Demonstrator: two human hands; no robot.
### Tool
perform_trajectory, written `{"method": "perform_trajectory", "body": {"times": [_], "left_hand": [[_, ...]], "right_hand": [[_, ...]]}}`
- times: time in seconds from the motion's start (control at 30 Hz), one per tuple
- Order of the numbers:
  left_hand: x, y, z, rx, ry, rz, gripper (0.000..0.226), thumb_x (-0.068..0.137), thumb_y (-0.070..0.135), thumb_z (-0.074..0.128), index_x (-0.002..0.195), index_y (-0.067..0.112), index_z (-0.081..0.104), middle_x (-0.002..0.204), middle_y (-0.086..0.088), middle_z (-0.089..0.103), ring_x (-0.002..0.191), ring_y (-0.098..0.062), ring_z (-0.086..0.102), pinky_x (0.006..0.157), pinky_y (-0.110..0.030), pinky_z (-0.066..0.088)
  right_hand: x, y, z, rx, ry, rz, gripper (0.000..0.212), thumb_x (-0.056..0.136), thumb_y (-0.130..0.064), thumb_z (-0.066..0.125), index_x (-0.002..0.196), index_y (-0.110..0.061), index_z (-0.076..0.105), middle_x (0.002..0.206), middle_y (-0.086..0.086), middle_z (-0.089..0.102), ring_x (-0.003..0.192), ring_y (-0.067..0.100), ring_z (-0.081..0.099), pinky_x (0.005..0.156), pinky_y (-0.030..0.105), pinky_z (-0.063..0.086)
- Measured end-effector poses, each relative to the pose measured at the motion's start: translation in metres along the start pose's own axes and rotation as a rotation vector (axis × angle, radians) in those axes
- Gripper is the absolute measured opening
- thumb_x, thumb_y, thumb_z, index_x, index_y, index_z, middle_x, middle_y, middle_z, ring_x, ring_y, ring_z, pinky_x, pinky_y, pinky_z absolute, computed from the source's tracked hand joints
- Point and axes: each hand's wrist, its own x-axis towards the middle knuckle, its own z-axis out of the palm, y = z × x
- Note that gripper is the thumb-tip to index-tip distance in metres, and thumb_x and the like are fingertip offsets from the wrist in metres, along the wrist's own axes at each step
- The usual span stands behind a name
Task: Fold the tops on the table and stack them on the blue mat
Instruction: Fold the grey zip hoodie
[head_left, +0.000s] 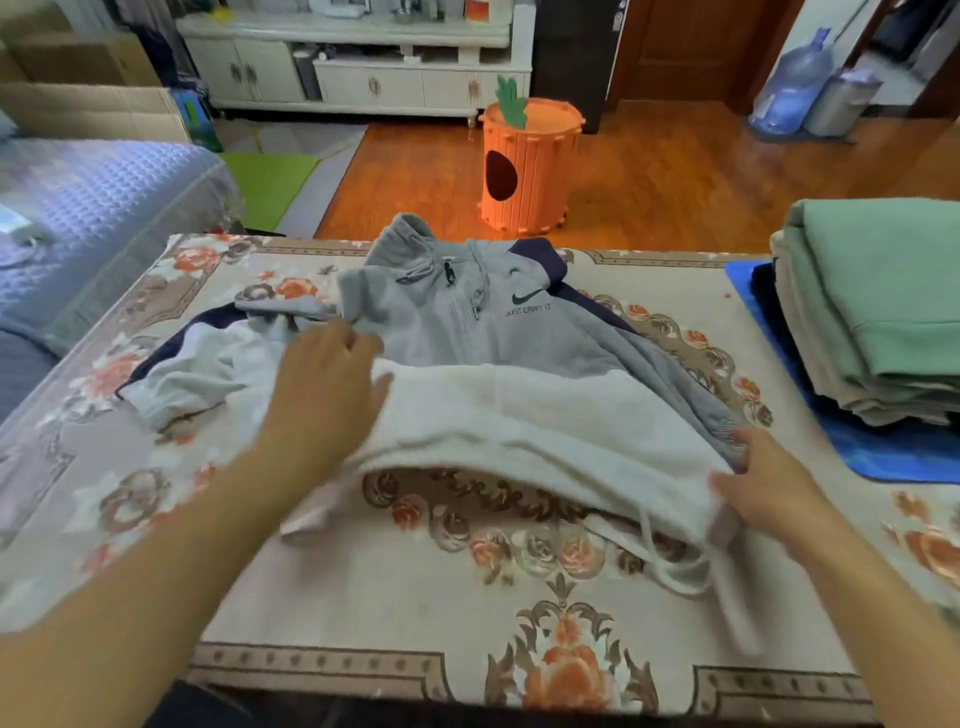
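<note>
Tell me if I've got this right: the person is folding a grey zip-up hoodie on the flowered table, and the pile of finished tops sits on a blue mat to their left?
Not quite. The pile of folded tops sits on the blue mat to the person's right, not their left, as the head view shows. The rest holds: both hands are on the grey hoodie on the flowered table.

Soft, even indoor light, faint shadows, wide-angle bending at the edges, slight overall blur.

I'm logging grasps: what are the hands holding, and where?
The right hand pinches the grey hoodie at its hem corner; the left hand lies flat on its middle.
</note>
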Motion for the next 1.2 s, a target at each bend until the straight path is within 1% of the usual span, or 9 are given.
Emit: {"method": "perform_trajectory", "body": {"times": [0.13, 0.23, 0.37, 0.5, 0.57, 0.7, 0.9, 1.03, 1.2], "left_hand": [[-0.095, 0.021, 0.045, -0.122, -0.375, -0.073, 0.076, 0.085, 0.078, 0.041, 0.147, 0.033, 0.039, 0.147, -0.003, 0.041, 0.136, -0.030, 0.039, 0.114, -0.046, 0.034], [-0.130, -0.002, 0.066, -0.016, -0.337, -0.188, 0.079, 0.093, 0.069, 0.040, 0.159, 0.033, 0.019, 0.164, -0.009, 0.019, 0.152, -0.034, 0.012, 0.124, -0.051, 0.010], [-0.126, -0.045, 0.060, -0.082, -0.339, -0.248, 0.065, 0.096, 0.056, 0.025, 0.146, 0.023, 0.051, 0.148, -0.007, 0.049, 0.137, -0.034, 0.042, 0.112, -0.052, 0.038], [-0.113, -0.064, 0.051, -0.022, -0.259, -0.068, 0.011, 0.084, 0.020, 0.068, 0.094, 0.017, 0.068, 0.095, -0.005, 0.060, 0.086, -0.036, 0.062, 0.062, -0.047, 0.054], [-0.107, -0.067, 0.039, -0.004, -0.237, 0.001, 0.026, 0.068, 0.001, 0.077, 0.078, 0.017, 0.059, 0.084, -0.004, 0.052, 0.074, -0.032, 0.057, 0.052, -0.040, 0.046], [-0.129, -0.072, 0.015, -0.014, -0.082, -0.199, 0.027, 0.066, -0.003, 0.074, 0.074, 0.013, 0.055, 0.089, -0.006, 0.045, 0.081, -0.028, 0.042, 0.063, -0.037, 0.033], [-0.196, -0.057, 0.013, -0.298, -0.276, -0.505, 0.037, 0.076, 0.001, 0.071, 0.088, 0.024, 0.044, 0.110, 0.002, 0.031, 0.082, -0.026, 0.048, 0.073, -0.041, 0.045], [-0.216, -0.055, 0.001, -0.284, -0.264, -0.456, 0.042, 0.076, -0.005, 0.068, 0.090, 0.026, 0.044, 0.108, 0.005, 0.029, 0.073, -0.029, 0.050, 0.068, -0.046, 0.049], [-0.221, -0.049, -0.013, -0.119, -0.098, -0.441, 0.039, 0.071, -0.007, 0.064, 0.089, 0.023, 0.046, 0.107, -0.004, 0.034, 0.070, -0.036, 0.050, 0.063, -0.048, 0.049]], "right_hand": [[-0.023, 0.021, 0.047, -0.230, 0.136, -0.446, 0.039, 0.087, -0.015, 0.070, 0.125, -0.014, 0.062, 0.127, 0.012, 0.053, 0.119, 0.033, 0.047, 0.097, 0.044, 0.040], [-0.026, 0.022, 0.073, -0.435, -0.011, -0.704, 0.051, 0.085, -0.039, 0.075, 0.131, -0.023, 0.061, 0.132, 0.003, 0.054, 0.122, 0.028, 0.046, 0.099, 0.042, 0.038], [-0.012, 0.023, 0.077, -0.525, -0.048, -0.585, 0.062, 0.094, -0.048, 0.060, 0.148, -0.023, 0.044, 0.147, 0.001, 0.042, 0.132, 0.029, 0.037, 0.108, 0.043, 0.034], [-0.003, 0.030, 0.061, -0.490, 0.029, -0.577, 0.046, 0.089, -0.002, 0.059, 0.132, -0.018, 0.061, 0.117, 0.003, 0.056, 0.104, 0.028, 0.052, 0.080, 0.040, 0.046], [-0.008, 0.030, 0.048, -0.401, 0.088, -0.544, 0.053, 0.077, 0.012, 0.056, 0.122, -0.016, 0.063, 0.115, 0.004, 0.055, 0.103, 0.028, 0.052, 0.076, 0.040, 0.047], [-0.025, 0.039, 0.027, -0.311, 0.378, -0.533, 0.051, 0.059, 0.020, 0.060, 0.104, -0.004, 0.061, 0.109, 0.019, 0.051, 0.097, 0.037, 0.045, 0.071, 0.040, 0.039], [-0.057, 0.068, 0.036, -0.065, 0.146, -0.194, 0.043, 0.078, 0.005, 0.066, 0.110, -0.021, 0.053, 0.119, 0.010, 0.039, 0.097, 0.033, 0.050, 0.090, 0.046, 0.043], [-0.074, 0.083, 0.036, -0.022, 0.160, -0.377, 0.044, 0.075, 0.022, 0.057, 0.092, -0.019, 0.057, 0.111, 0.000, 0.038, 0.103, 0.023, 0.046, 0.094, 0.030, 0.035], [-0.091, 0.081, 0.035, 0.047, 0.498, -0.496, 0.039, 0.070, 0.028, 0.054, 0.088, -0.006, 0.062, 0.110, 0.022, 0.050, 0.102, 0.024, 0.045, 0.082, 0.005, 0.033]]}}
